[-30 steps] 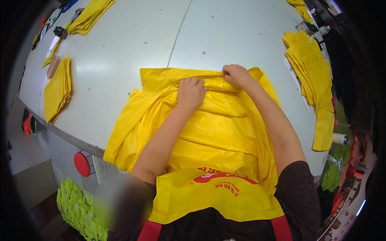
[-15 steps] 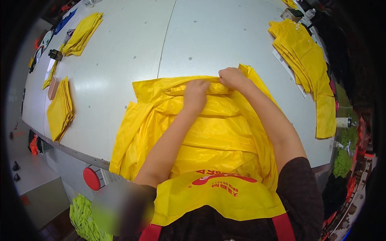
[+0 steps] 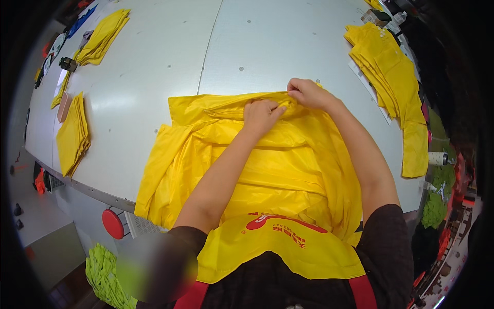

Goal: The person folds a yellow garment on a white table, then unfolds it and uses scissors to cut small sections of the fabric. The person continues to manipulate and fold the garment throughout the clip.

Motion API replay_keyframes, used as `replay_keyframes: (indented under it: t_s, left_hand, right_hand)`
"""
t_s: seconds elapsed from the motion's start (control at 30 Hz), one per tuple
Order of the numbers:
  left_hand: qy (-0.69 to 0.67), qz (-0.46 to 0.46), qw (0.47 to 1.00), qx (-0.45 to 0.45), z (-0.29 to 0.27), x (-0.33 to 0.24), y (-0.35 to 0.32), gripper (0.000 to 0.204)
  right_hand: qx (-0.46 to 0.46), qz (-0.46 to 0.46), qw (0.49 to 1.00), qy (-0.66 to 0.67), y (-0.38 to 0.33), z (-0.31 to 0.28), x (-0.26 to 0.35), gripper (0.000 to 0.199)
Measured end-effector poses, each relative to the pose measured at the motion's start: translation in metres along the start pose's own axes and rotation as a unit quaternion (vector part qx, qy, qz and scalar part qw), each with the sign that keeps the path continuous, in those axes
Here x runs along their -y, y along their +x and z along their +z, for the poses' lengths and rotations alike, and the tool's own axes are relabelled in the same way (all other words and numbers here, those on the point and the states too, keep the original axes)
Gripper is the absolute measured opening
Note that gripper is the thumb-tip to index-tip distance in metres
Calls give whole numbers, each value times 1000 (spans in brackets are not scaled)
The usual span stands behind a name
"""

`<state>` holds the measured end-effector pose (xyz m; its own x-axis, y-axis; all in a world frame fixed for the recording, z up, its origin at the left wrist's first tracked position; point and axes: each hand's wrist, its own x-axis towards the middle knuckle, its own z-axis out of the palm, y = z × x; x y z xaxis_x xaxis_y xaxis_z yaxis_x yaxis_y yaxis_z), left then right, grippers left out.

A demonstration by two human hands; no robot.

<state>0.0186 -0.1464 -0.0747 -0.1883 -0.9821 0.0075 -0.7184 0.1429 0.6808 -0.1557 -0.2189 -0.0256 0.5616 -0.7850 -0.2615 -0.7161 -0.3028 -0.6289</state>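
A shiny yellow garment [image 3: 272, 167] lies spread and rumpled on the table in front of me, its near part running down toward my body. Across its far part is a long seamed opening, or fold. My left hand [image 3: 263, 114] is closed on the fabric at this opening, fingertips pinching its edge. Just right of it and a little farther off, my right hand [image 3: 310, 95] pinches the garment's far edge near the right corner. The fabric between the two hands is gathered, and the right fingertips are partly hidden.
The pale table [image 3: 154, 67] has small round studs and a seam. Folded yellow pieces lie in a stack [image 3: 73, 135] at left, another stack [image 3: 105, 36] at far left, and a long pile [image 3: 383, 69] at right. A red round stool [image 3: 113, 223] stands by the table's left edge.
Both hands have shifted a little to the right along the garment's far edge. The right corner flap, raised before, now lies lower behind my right hand.
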Motion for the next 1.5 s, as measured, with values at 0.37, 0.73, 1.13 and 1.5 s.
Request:
replay_keyframes:
  t_s: [0.37,0.73,1.13,1.5]
  left_hand:
    - [43,55,996,-61,6,5,11,21]
    - [135,-184,948,-223,-141,122,-57,51]
    - [-535,-224,796,-173,-126,157,-68,30]
    - [-442,-223,827,-268,-106,178,-65,27]
  right_hand:
    - [-158,-49,982,-89,-13,52,15,12]
    - [-213,-160,948,-172,-6,81,57,17]
    - [-84,-114,990,-25,77,150,126,16]
    - [-171,52,981,75,90,168,159,19]
